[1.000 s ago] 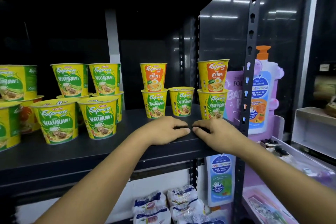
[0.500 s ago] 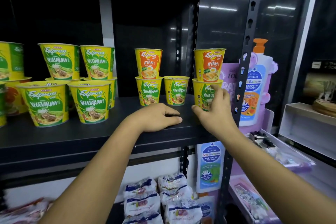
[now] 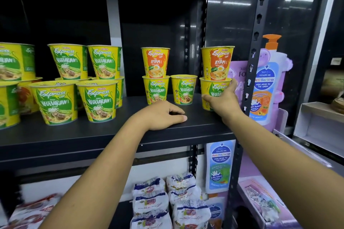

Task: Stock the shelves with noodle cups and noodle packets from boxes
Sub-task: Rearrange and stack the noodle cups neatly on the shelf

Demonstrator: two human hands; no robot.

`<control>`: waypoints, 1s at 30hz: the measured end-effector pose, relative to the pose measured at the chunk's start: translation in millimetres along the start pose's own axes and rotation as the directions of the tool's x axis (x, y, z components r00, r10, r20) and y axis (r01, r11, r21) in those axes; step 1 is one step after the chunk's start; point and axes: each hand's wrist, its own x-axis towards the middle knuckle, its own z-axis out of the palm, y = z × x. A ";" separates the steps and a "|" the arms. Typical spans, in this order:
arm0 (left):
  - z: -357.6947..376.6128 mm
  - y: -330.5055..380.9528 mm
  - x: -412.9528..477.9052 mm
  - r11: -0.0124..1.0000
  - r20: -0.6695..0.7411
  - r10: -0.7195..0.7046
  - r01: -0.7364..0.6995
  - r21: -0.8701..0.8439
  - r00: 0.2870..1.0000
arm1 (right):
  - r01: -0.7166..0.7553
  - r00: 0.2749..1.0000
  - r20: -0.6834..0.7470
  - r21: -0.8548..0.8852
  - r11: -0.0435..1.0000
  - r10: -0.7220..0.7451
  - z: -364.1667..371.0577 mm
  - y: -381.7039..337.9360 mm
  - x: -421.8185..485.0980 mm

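Yellow-green vegetarian noodle cups and orange Ayam cups stand on a black shelf (image 3: 93,135). My right hand (image 3: 225,102) grips the rightmost vegetarian cup (image 3: 212,87), thumb on its left side and fingers round its right. An Ayam cup (image 3: 216,63) is stacked on top of it. To the left stand a single vegetarian cup (image 3: 183,89) and another Ayam cup (image 3: 155,62) stacked on a vegetarian cup (image 3: 155,90). My left hand (image 3: 163,115) rests on the shelf near its front edge, fingers loosely curled, holding nothing.
Several larger vegetarian cups (image 3: 96,102) fill the shelf's left side, some stacked. Noodle packets (image 3: 167,201) lie on the shelf below, with red packets (image 3: 33,210) at lower left. A perforated upright post (image 3: 255,42) and a kids' wash bottle (image 3: 268,83) stand at the right.
My right hand left the shelf edge, reached up and back, and closed round the rightmost lower cup. My left hand stayed on the shelf. The view shifted down a little.
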 end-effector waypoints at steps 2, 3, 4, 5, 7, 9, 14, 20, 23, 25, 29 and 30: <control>0.6 0.1 0.4 1.000 -0.007 -0.005 0.005 -0.004 1.000 | 0.038 0.999 -0.003 0.017 0.999 -0.038 0.4 3.0 -0.6; 0.9 0.4 0.4 1.000 -0.014 -0.007 0.007 -0.006 1.000 | 0.061 0.998 -0.003 0.019 0.998 -0.061 0.3 4.1 -1.4; 1.2 0.5 0.5 1.000 -0.022 -0.009 0.009 -0.006 1.000 | 0.086 0.996 -0.003 0.008 0.996 -0.086 0.2 4.9 -2.5; 1.4 0.5 0.3 1.000 -0.034 -0.009 0.009 -0.005 0.999 | 0.110 0.994 0.001 -0.004 0.994 -0.110 -0.1 5.5 -3.7; 1.8 -0.1 -0.2 1.000 -0.084 -0.008 0.007 -0.016 0.996 | 0.155 0.987 0.034 -0.015 0.988 -0.154 -1.2 5.1 -7.3; 2.2 -1.1 -0.9 0.999 -0.171 -0.017 0.009 -0.049 0.985 | 0.191 0.978 0.082 0.000 0.982 -0.190 -2.7 3.2 -11.6; -0.9 3.9 0.8 0.968 -0.443 -0.093 -0.024 -0.250 0.891 | 0.230 0.947 0.218 0.044 0.972 -0.234 -5.1 1.1 -16.5; -16.0 29.7 23.7 0.932 -0.527 -0.154 -0.053 -0.358 0.836 | 0.235 0.908 0.343 0.055 0.970 -0.239 -7.3 -2.4 -16.0; -20.4 42.2 41.7 0.912 -0.479 -0.210 -0.006 -0.409 0.853 | 0.226 0.900 0.366 0.077 0.971 -0.238 -8.5 0.3 -13.5; -22.0 48.6 51.7 0.901 -0.464 -0.233 0.010 -0.434 0.855 | 0.240 0.896 0.368 0.073 0.968 -0.250 -9.7 0.4 -13.8; -22.3 57.6 63.5 0.862 -0.472 -0.232 -0.044 -0.505 0.851 | 0.247 0.891 0.372 0.081 0.966 -0.259 -9.0 3.0 -11.6; -22.2 59.8 63.9 0.856 -0.479 -0.224 -0.063 -0.512 0.849 | 0.243 0.890 0.377 0.087 0.966 -0.258 -8.9 3.7 -10.8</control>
